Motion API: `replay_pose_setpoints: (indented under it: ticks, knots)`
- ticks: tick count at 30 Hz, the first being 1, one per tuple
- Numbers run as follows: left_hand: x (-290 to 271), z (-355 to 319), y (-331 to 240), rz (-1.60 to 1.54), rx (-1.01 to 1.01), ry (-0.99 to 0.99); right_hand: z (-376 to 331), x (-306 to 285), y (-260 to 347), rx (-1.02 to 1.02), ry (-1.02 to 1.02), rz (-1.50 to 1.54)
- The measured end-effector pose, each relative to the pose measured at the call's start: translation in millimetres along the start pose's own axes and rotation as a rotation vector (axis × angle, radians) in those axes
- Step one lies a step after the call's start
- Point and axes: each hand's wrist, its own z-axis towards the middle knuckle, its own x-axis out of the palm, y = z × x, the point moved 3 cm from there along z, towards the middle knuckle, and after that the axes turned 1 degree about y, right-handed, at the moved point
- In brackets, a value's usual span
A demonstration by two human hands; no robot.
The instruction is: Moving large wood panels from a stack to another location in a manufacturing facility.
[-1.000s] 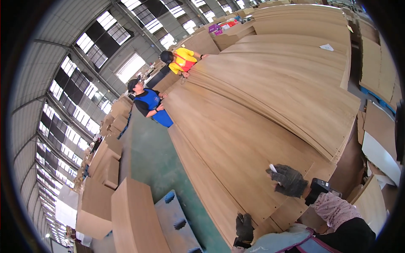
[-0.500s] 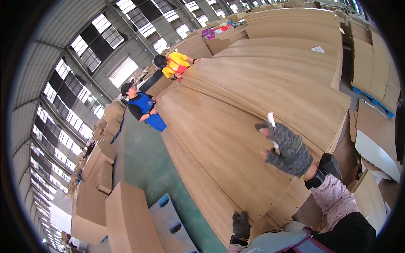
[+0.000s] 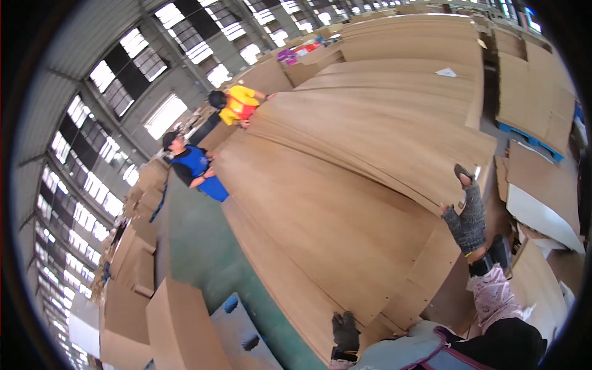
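Observation:
A large stack of thin brown veneer sheets [image 3: 345, 203] fills the middle of the view. My left hand [image 3: 344, 332], in a dark glove, grips the stack's near edge at the bottom. My right hand [image 3: 467, 217], in a grey knit glove, is raised at the right edge of the top sheet, fingers pointing up and thumb spread. A small white bit shows at its fingertips, but I cannot tell whether the hand grips it or the sheet. A floral sleeve covers the right forearm.
Two people stand at the stack's far left side, one in blue [image 3: 198, 171] and one in yellow [image 3: 237, 103], hands on the sheets. More veneer stacks [image 3: 407, 37] lie behind. Brown boards [image 3: 179, 327] stand at lower left beside a green floor aisle [image 3: 203, 259]. Boards and pallets [image 3: 536, 185] crowd the right.
My right hand has lifted off the sheet and travelled right to the sheet's right edge. My left hand has stayed on the near edge. The view has tilted slightly.

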Motion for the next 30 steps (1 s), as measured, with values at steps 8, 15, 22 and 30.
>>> replay_pose_setpoints:
  ticks: [8, 15, 22, 30]
  knots:
    - [-9, 7, -9, 0.041, 0.039, 0.049, -108, 1, -102, 0.703, -0.696, 0.316]
    - [-13, 20, -2, 0.128, 0.006, 0.072, -126, 16, -94, 0.598, -0.502, 0.316]
    - [-9, 12, -15, 0.158, -0.093, 0.108, -115, 18, -92, 0.482, -0.298, -0.108]
    - [-17, 20, -10, 0.673, -0.179, -0.104, -82, 40, -117, 1.021, -0.842, 1.270]
